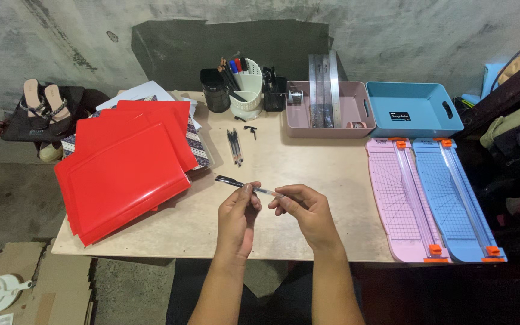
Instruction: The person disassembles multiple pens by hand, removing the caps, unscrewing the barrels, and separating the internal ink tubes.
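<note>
Both hands hold one black and clear pen (243, 185) level above the beige table (308, 162). My left hand (238, 218) pinches the pen near its middle, the black end sticking out to the left. My right hand (305, 210) grips the pen's other end with fingertips. Several more pens (235, 146) lie on the table beyond my hands, beside a small black pen part (251, 130).
Red folders (124, 168) are stacked at the left. Pen holders (245, 90) stand at the back, next to a pink bin (326, 108) with rulers and a blue bin (413, 109). A pink paper trimmer (398, 195) and a blue one (455, 195) lie at the right.
</note>
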